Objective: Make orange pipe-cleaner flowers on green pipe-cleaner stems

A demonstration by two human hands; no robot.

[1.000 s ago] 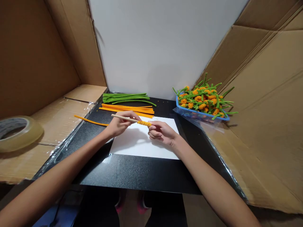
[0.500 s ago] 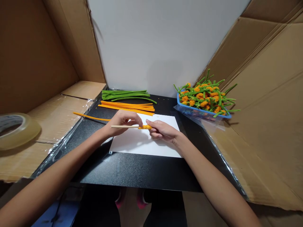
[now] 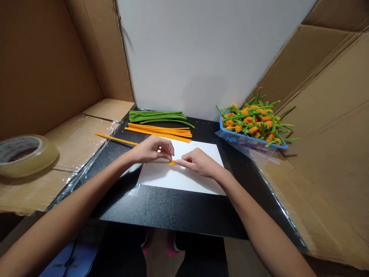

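Observation:
Over a white sheet of paper (image 3: 184, 181) both my hands meet at a short coil of orange pipe cleaner (image 3: 172, 162) wound on a thin wooden stick (image 3: 160, 161). My left hand (image 3: 154, 148) is closed in a pinch on the pipe cleaner just above the coil. The loose tail (image 3: 118, 139) of an orange pipe cleaner runs out to the left behind that hand. With thumb and curled fingers, my right hand (image 3: 200, 161) grips the coil's right end and covers that part of the stick.
Behind the paper lie orange pipe cleaners (image 3: 158, 130) and green pipe cleaners (image 3: 158, 115). A blue basket (image 3: 253, 143) heaped with orange-and-green pieces stands at the back right. Clear tape (image 3: 49, 156) rests on cardboard at left. Cardboard walls (image 3: 325, 127) flank the black table (image 3: 161, 207).
My right hand has turned over, its thumb now pointing left along the coil. The coil and stick sit slightly lower, and less of both shows. The whole view has shifted a little.

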